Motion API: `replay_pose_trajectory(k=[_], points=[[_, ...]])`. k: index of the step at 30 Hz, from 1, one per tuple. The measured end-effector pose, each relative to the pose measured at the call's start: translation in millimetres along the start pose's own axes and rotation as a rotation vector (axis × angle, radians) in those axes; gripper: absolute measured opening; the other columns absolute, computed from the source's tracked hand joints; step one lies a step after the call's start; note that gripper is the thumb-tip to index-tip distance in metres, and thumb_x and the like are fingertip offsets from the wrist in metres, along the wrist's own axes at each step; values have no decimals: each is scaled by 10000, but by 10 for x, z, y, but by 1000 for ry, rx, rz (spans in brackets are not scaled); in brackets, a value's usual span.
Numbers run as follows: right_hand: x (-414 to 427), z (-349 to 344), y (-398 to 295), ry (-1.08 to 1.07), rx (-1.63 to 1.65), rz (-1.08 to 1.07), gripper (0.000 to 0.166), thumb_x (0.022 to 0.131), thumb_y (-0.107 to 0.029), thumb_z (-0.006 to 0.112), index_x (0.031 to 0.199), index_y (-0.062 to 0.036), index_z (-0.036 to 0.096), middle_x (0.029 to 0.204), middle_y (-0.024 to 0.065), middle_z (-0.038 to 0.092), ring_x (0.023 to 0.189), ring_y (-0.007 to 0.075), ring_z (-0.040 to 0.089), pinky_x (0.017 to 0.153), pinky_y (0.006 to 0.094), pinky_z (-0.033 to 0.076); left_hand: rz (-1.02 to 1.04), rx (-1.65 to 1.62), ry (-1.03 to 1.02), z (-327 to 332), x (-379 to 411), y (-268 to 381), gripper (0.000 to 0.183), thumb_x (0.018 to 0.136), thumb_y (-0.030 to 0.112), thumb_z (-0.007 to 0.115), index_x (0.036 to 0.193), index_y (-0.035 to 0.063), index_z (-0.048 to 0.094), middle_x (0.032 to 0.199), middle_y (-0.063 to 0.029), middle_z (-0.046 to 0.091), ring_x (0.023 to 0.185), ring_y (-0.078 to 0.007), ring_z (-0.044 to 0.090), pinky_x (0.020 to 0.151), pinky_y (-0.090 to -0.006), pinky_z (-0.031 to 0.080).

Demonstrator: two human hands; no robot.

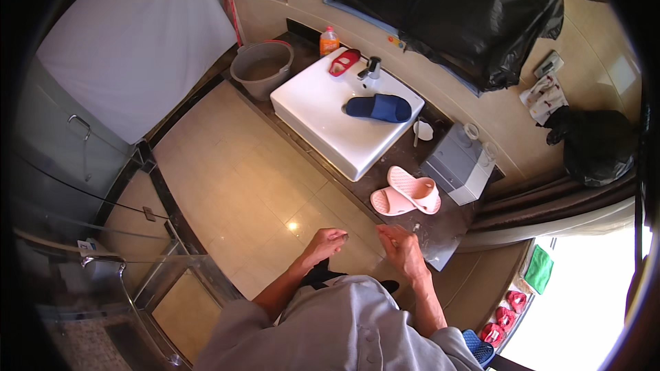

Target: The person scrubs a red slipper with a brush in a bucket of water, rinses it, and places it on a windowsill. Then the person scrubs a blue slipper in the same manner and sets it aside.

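My left hand hovers above the tiled floor, its fingers loosely curled. A small dark spot shows at its fingertips; whether that is a held thing is too small to tell. Beside the front edge of the dark stone counter, my right hand has its fingers folded in, and nothing shows in it. Nearest to it lies a pair of pink slippers, one resting across the other. In the white washbasin are a blue slipper near the tap and a red slipper at the back corner.
A grey bucket and an orange bottle stand left of the basin. To its right are a white brush and a grey box. Red slippers, a blue slipper and a green cloth lie by the window. Glass panels flank the left.
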State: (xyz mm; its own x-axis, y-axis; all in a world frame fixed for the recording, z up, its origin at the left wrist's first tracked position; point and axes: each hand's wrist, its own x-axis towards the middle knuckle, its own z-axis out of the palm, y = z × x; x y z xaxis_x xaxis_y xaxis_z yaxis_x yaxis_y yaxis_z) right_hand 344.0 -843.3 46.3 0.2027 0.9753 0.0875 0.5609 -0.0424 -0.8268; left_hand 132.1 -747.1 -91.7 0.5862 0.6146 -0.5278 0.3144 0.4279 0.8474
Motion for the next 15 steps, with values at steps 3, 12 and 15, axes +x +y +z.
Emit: replay_pose_trajectory(k=[3,12,15], points=[[376,391,-209,-121,-105,-177,211,863,-69,629,1058,5,661,998,208,660,913,386,641,789,410,524,-35,-60,161,-583,-231,-53,394,916,278,664,1207,16,623,926,-21,675,704,-86,605,582,-217,475],[1245,1039,-325,-243,-54,-217,195,879,-59,627,1061,2,663,1064,182,661,914,328,660,781,370,534,-57,-297,410,-1306,-432,-321,401,902,342,666,1162,37,645,960,-57,695,747,-142,655,616,-256,510],[1723,1191,-331,-225,116,-110,198,871,-51,614,1047,22,666,1033,175,668,862,299,666,756,360,529,-113,-404,420,-1452,-405,-330,385,869,264,680,1185,47,647,958,-42,693,736,-141,652,615,-258,500]])
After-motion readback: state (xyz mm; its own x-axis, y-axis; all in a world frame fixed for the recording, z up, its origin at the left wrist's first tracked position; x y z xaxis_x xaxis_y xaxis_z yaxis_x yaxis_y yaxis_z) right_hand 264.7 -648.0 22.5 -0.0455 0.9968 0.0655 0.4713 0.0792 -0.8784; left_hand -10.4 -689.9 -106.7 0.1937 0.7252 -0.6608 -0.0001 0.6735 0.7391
